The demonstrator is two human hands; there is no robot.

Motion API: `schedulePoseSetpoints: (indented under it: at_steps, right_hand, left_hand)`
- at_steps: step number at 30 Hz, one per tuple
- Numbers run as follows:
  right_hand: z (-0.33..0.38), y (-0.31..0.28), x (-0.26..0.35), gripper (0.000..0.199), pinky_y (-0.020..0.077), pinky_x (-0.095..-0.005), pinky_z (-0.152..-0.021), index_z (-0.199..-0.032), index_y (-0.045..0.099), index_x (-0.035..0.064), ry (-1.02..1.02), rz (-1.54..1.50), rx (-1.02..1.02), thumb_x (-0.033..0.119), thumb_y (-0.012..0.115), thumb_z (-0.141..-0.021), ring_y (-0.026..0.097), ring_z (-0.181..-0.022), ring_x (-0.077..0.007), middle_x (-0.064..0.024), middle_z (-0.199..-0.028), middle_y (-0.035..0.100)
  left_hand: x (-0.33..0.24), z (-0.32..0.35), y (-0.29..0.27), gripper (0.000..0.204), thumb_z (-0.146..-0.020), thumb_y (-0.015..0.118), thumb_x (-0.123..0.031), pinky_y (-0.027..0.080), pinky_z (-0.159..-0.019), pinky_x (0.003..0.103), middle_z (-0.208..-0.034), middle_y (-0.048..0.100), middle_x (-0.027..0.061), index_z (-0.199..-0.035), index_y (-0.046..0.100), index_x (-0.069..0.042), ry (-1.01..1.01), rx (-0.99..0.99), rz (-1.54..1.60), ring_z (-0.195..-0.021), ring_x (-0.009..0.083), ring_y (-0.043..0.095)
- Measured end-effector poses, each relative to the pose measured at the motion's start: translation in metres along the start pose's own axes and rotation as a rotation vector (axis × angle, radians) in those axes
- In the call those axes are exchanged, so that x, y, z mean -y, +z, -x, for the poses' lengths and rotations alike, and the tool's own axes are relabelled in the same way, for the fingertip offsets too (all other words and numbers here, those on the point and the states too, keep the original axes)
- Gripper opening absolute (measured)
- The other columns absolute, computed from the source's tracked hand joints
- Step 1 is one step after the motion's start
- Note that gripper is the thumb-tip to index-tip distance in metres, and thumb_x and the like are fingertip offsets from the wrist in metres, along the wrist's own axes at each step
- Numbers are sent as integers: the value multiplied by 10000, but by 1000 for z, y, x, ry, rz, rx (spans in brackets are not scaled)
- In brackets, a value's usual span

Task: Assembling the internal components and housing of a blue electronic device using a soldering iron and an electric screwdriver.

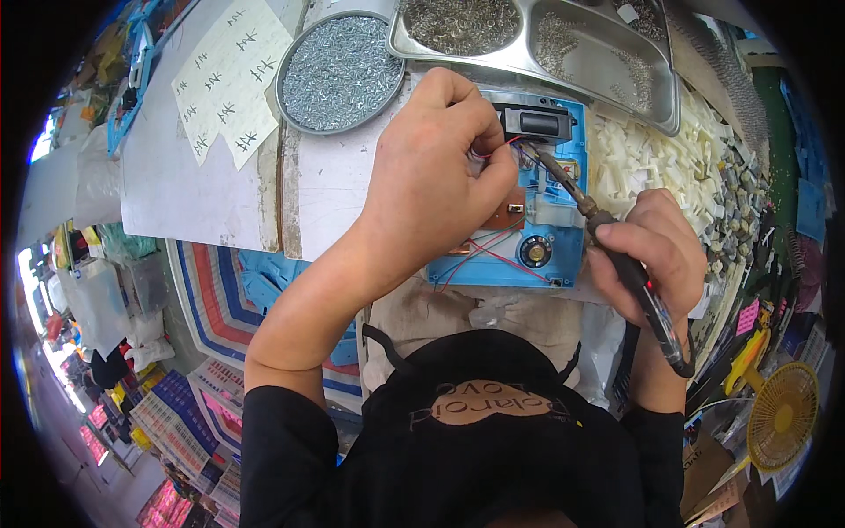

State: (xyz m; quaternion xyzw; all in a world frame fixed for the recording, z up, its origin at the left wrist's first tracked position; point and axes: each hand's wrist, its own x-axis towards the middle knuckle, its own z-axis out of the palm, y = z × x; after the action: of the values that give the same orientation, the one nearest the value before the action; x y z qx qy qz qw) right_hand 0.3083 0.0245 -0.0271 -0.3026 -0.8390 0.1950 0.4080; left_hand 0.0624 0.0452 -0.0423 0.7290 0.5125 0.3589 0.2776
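My right hand [656,251] grips the dark handle of a soldering iron [627,268]. Its metal tip points up and left into a blue plastic casing [493,275], close to a black rectangular part [537,123]. My left hand [440,167] reaches over the casing's left side, its thumb and fingers pinched on a thin red wire [509,143] near the iron's tip. Inside the casing sit a brown circuit board [506,216], a small round speaker [535,252] and loose red wires [480,251]. My left hand hides part of the casing.
A round tray of small metal pieces [339,75] stands at the far left, beside a sheet with handwriting [229,79]. Metal trays [581,70] of small parts lie at the back. White plastic pieces [647,158] pile up on the right, above a yellow fan [782,415].
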Motion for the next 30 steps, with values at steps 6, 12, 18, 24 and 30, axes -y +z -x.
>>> schedulePoseSetpoints:
  at_steps: [6, 12, 18, 24, 30]
  right_hand:
    - [0, -1, -2, 348, 382, -341, -559, -998, 691, 46, 24, -17, -2, -15, 802, -674, 515, -570, -231, -45, -678, 571]
    - [-3, 2, -2, 353, 391, -335, -561, -1006, 688, 54, 33, -23, -2, -16, 795, -677, 523, -567, -227, -59, -702, 609]
    - [-6, 5, -3, 380, 396, -334, -561, -1020, 680, 66, 38, -12, 2, -22, 792, -668, 525, -565, -230, -54, -698, 610]
    - [-7, 5, -4, 388, 397, -329, -558, -1017, 680, 68, 37, -10, -1, -30, 792, -659, 528, -566, -228, -53, -691, 605]
    - [-7, 4, -3, 374, 401, -326, -554, -1006, 689, 63, 68, -13, 8, -24, 805, -661, 534, -575, -224, -51, -698, 612]
  left_hand:
    - [-1, 0, 1, 77, -800, 705, 13, 491, -601, 245, -950, 541, 78, -812, 633, 41, -10, -3, 0, -719, 118, 573]
    - [-1, 1, 5, 86, -789, 711, 19, 488, -586, 247, -945, 535, 74, -801, 628, 37, 2, -29, -26, -690, 109, 575]
    - [-2, 1, 7, 103, -791, 724, 12, 492, -576, 245, -947, 533, 75, -794, 625, 40, -11, -30, -44, -667, 105, 584]
    - [-2, 2, 8, 118, -797, 728, 5, 499, -573, 246, -945, 531, 77, -790, 616, 41, 1, -40, -52, -665, 106, 586]
    - [-1, 2, 9, 138, -792, 735, -15, 493, -572, 253, -922, 529, 80, -790, 608, 39, 27, -54, -68, -663, 118, 582]
